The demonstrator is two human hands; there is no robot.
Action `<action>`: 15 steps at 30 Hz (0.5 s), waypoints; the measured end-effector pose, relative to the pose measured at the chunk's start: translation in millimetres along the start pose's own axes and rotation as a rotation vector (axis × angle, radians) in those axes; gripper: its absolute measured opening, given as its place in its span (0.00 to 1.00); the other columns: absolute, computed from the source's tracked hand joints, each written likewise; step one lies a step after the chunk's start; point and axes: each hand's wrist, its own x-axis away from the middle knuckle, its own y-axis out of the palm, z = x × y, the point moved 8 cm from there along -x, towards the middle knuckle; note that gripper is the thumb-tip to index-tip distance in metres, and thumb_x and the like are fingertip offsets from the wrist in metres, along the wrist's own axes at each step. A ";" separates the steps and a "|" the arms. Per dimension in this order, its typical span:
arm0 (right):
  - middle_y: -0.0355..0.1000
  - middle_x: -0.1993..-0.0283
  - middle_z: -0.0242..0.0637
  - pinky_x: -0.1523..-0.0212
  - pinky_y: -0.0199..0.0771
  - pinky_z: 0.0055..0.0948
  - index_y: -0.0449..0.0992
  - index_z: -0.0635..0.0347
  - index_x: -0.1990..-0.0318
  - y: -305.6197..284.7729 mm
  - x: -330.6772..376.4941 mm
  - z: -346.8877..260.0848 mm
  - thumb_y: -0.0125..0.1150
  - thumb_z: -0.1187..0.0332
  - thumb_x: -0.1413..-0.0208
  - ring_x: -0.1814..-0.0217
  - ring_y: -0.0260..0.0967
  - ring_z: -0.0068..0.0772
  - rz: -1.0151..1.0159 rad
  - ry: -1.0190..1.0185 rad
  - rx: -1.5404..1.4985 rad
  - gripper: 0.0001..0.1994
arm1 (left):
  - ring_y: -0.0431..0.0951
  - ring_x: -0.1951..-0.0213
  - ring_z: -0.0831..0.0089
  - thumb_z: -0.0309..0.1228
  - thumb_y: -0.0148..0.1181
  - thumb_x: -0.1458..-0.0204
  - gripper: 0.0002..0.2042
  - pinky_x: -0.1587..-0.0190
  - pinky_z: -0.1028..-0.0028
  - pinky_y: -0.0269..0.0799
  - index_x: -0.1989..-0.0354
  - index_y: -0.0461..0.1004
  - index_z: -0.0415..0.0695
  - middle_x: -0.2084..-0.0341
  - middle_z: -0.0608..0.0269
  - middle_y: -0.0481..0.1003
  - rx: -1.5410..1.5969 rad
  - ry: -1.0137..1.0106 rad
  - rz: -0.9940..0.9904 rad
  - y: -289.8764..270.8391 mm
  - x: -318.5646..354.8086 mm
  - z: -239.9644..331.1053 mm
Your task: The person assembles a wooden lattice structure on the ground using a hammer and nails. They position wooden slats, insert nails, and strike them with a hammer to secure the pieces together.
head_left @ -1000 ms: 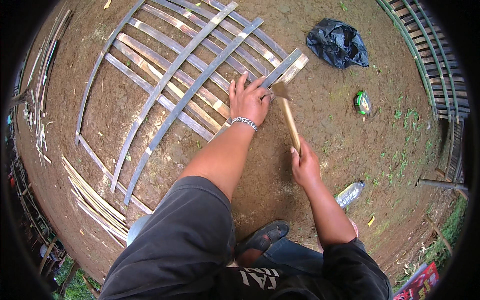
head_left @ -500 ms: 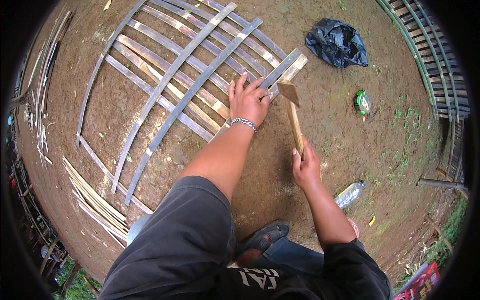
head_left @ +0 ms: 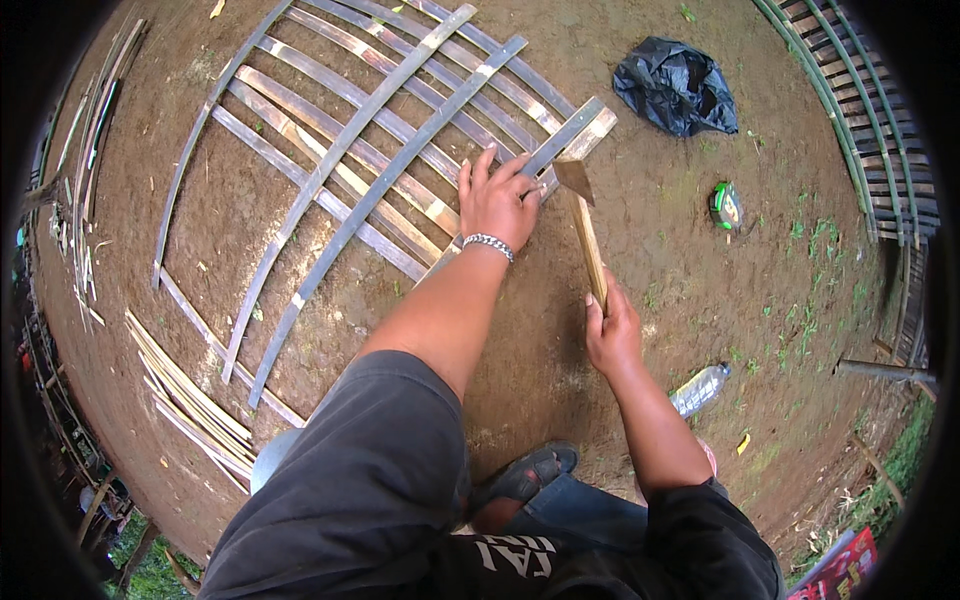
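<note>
Hammer (head_left: 585, 225) head dropped to the slats (head_left: 400, 160); right hand (head_left: 612, 335) clamps its handle.

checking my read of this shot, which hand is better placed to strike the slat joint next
Right. The right hand already grips the hammer, its head beside the slat ends. The left hand lies flat on the bamboo slats, steadying them.

A crumpled black plastic bag (head_left: 676, 88) lies on the bare dirt ground (head_left: 640, 250), up and to the right of the grips. A small green tape measure (head_left: 727, 206) sits below it, right of the right-hand grip. A clear plastic bottle (head_left: 699, 389) lies lower, near that wrist. A bundle of loose bamboo strips (head_left: 190, 400) rests far left, a curved fence (head_left: 870, 130) far right.
</note>
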 end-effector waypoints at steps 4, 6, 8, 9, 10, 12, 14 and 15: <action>0.76 0.43 0.57 0.43 0.77 0.49 0.68 0.57 0.32 2.1 -2.2 0.7 0.58 0.70 0.35 0.43 0.76 0.62 -0.037 -0.001 0.028 0.24 | 0.62 0.28 0.57 0.35 0.69 0.48 0.03 0.24 0.49 0.44 0.67 0.87 0.54 0.41 0.74 0.79 -0.010 0.004 0.010 0.4 -1.5 -0.4; 0.75 0.43 0.59 0.43 0.77 0.49 0.68 0.58 0.32 0.1 -2.7 0.7 0.58 0.70 0.35 0.42 0.75 0.63 -0.038 0.020 0.020 0.23 | 0.62 0.28 0.58 0.35 0.68 0.47 0.04 0.23 0.49 0.44 0.66 0.87 0.55 0.41 0.75 0.79 -0.018 0.007 0.007 1.5 -1.4 -1.6; 0.75 0.42 0.60 0.42 0.76 0.49 0.69 0.58 0.32 -5.8 0.5 -0.7 0.58 0.70 0.34 0.42 0.75 0.64 -0.009 0.075 -0.029 0.23 | 0.61 0.27 0.60 0.36 0.68 0.47 0.05 0.22 0.49 0.41 0.65 0.87 0.56 0.40 0.76 0.78 -0.008 0.009 0.004 3.0 -3.4 -2.5; 0.75 0.43 0.60 0.43 0.76 0.49 0.68 0.58 0.32 -7.0 3.3 -1.2 0.58 0.69 0.34 0.42 0.75 0.65 -0.001 0.084 -0.034 0.23 | 0.61 0.28 0.59 0.36 0.68 0.47 0.04 0.23 0.49 0.42 0.66 0.87 0.56 0.41 0.76 0.78 0.003 0.006 0.015 2.4 -2.2 -2.6; 0.75 0.43 0.60 0.43 0.76 0.50 0.68 0.59 0.32 -8.3 6.5 -1.6 0.58 0.69 0.34 0.42 0.75 0.65 0.008 0.092 -0.038 0.23 | 0.62 0.28 0.58 0.35 0.68 0.48 0.03 0.23 0.49 0.43 0.67 0.87 0.55 0.42 0.75 0.79 0.014 0.004 0.025 1.9 -0.4 -2.6; 0.75 0.43 0.61 0.43 0.76 0.50 0.68 0.59 0.32 -12.4 12.1 -2.1 0.58 0.69 0.34 0.43 0.75 0.65 0.026 0.116 -0.044 0.23 | 0.61 0.27 0.57 0.35 0.69 0.49 0.12 0.23 0.50 0.42 0.55 0.85 0.54 0.36 0.68 0.75 -0.028 0.013 -0.054 3.4 0.5 -1.8; 0.76 0.44 0.61 0.43 0.76 0.50 0.68 0.60 0.32 -15.2 22.8 -1.8 0.58 0.68 0.34 0.42 0.75 0.65 0.032 0.147 -0.050 0.23 | 0.58 0.26 0.56 0.37 0.69 0.49 0.21 0.22 0.49 0.40 0.45 0.78 0.51 0.32 0.62 0.68 -0.043 0.018 -0.066 4.3 1.8 -2.6; 0.76 0.44 0.61 0.43 0.76 0.49 0.69 0.60 0.33 -15.8 29.0 0.1 0.59 0.67 0.34 0.43 0.75 0.65 0.034 0.157 -0.063 0.23 | 0.57 0.25 0.56 0.38 0.69 0.49 0.26 0.22 0.49 0.39 0.39 0.75 0.50 0.29 0.58 0.65 -0.053 0.019 -0.071 4.8 2.1 -4.6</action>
